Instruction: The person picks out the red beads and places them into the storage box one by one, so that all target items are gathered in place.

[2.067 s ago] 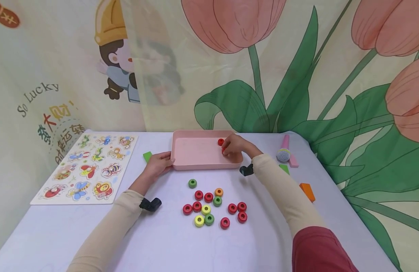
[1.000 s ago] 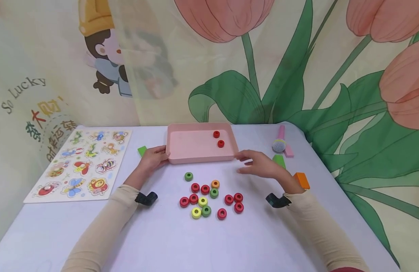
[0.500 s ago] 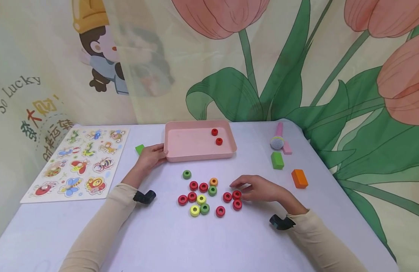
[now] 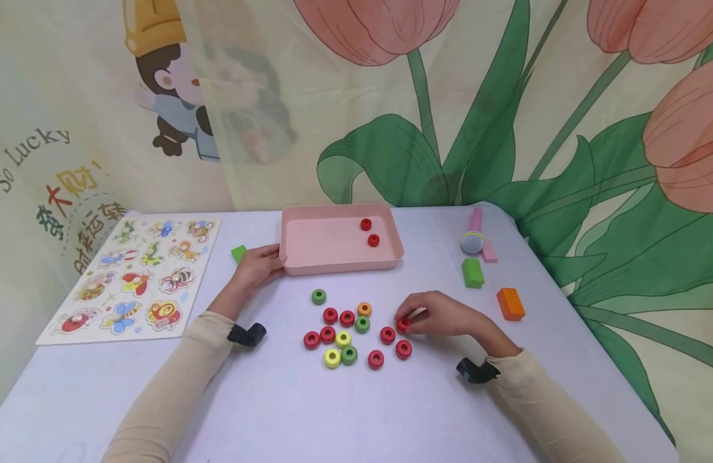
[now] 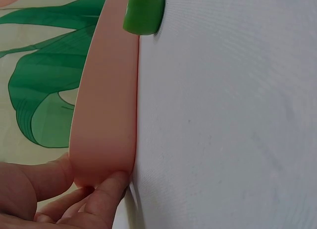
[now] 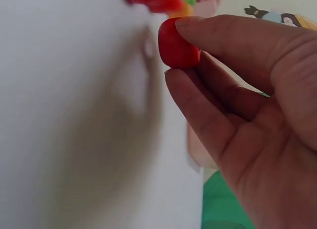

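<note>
My right hand (image 4: 440, 314) pinches a red bead (image 6: 177, 44) between thumb and fingertips; in the head view it is just over the tabletop, at the right of the loose beads. Red beads (image 4: 388, 335) lie close by on the table. My left hand (image 4: 257, 267) holds the near left corner of a shallow pink tray (image 4: 310, 271), thumb at the rim and fingers lower on the wall, as the left wrist view (image 5: 101, 115) shows from the side. Inside the tray, toward its right end, sit two red beads (image 4: 373, 240).
Green, yellow and orange beads (image 4: 364, 310) mix with several red ones in front of the tray. Right of it are a toy microphone (image 4: 472, 242), a green block (image 4: 472, 273) and an orange block (image 4: 509, 304). An insect puzzle board (image 4: 136, 283) lies at the left.
My right hand left a red bead in the tray, drew back toward me and down to the loose beads, and now has another red bead lifted. The left hand stays at the tray corner.
</note>
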### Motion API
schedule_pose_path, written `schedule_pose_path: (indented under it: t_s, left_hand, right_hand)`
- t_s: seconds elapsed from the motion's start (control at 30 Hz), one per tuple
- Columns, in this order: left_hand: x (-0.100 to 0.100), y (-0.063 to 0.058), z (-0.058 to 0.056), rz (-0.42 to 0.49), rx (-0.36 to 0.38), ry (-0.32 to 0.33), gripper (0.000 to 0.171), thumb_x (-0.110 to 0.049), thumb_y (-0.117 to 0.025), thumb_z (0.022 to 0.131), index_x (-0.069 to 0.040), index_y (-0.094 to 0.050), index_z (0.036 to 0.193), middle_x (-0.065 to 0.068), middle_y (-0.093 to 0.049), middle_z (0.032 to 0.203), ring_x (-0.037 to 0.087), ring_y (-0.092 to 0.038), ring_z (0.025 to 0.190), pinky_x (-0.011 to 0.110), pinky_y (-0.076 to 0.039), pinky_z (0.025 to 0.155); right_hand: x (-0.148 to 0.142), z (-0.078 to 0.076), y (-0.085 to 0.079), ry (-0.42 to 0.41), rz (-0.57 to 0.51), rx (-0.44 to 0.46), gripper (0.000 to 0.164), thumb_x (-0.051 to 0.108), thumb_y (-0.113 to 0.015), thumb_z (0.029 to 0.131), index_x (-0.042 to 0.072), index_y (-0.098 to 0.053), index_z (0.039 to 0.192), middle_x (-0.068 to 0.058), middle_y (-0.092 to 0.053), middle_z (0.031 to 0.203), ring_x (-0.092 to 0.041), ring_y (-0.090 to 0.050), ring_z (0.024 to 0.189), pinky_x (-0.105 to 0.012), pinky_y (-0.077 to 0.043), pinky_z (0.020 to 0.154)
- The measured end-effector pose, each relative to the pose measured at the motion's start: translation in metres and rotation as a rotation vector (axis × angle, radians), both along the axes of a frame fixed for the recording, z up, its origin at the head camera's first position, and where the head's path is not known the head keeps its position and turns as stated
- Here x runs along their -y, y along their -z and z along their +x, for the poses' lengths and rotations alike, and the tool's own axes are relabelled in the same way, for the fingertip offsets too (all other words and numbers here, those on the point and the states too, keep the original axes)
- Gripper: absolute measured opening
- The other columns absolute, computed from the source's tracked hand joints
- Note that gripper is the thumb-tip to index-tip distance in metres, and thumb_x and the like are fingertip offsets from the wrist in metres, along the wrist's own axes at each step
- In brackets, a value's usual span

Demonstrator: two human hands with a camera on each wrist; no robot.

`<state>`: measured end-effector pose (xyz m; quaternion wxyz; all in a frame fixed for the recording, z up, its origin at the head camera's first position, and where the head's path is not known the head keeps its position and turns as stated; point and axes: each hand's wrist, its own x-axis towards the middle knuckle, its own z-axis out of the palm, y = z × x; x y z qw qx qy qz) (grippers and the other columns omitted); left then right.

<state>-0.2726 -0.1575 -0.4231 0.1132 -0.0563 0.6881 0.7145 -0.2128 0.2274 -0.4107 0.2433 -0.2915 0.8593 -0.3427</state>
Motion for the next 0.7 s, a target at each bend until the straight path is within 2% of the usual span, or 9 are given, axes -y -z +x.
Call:
schedule_pose_path:
  t_s: [0.27, 0.4, 0.53, 0.7]
  left_hand:
    - [-0.001, 0.0, 0.001, 0.013, -0.004, -0.005, 0.055, 0.01, -0.048, 0.098, 0.012, -0.026, 0.148, 0.032, -0.029, 0.151, 0.039, -0.036, 0.136, 0.042, -0.037, 0.108]
    - [0.0, 0.001, 0.001, 0.006, 0.0, -0.004, 0.055, 0.008, -0.048, 0.099, 0.011, -0.027, 0.149, 0.031, -0.03, 0.151, 0.038, -0.036, 0.136, 0.042, -0.037, 0.108]
    - [0.002, 0.001, 0.001, -0.003, 0.006, -0.014, 0.055, 0.006, -0.05, 0.099, 0.01, -0.027, 0.149, 0.031, -0.03, 0.151, 0.038, -0.037, 0.136, 0.042, -0.037, 0.108]
    - [0.002, 0.003, 0.0, -0.002, -0.003, -0.005, 0.055, 0.007, -0.05, 0.098, 0.011, -0.028, 0.149, 0.031, -0.031, 0.15, 0.038, -0.038, 0.135, 0.042, -0.038, 0.108]
  right_hand:
    - [0.008, -0.044, -0.026, 0.041, -0.033, -0.103, 0.03, 0.004, -0.074, 0.088, 0.002, -0.069, 0.118, -0.004, -0.067, 0.11, -0.024, -0.062, 0.104, -0.033, -0.056, 0.087]
    - [0.017, -0.071, -0.036, 0.063, -0.021, -0.141, 0.031, 0.003, -0.073, 0.088, 0.002, -0.069, 0.119, -0.005, -0.068, 0.109, -0.024, -0.062, 0.103, -0.033, -0.056, 0.087]
    - [0.027, -0.096, -0.04, 0.064, 0.006, -0.173, 0.031, 0.003, -0.072, 0.089, 0.0, -0.068, 0.12, -0.006, -0.069, 0.109, -0.024, -0.062, 0.103, -0.032, -0.056, 0.088]
    - [0.04, -0.116, -0.041, 0.102, 0.048, -0.17, 0.029, 0.002, -0.069, 0.09, 0.002, -0.069, 0.118, -0.007, -0.067, 0.11, -0.024, -0.062, 0.103, -0.032, -0.056, 0.086]
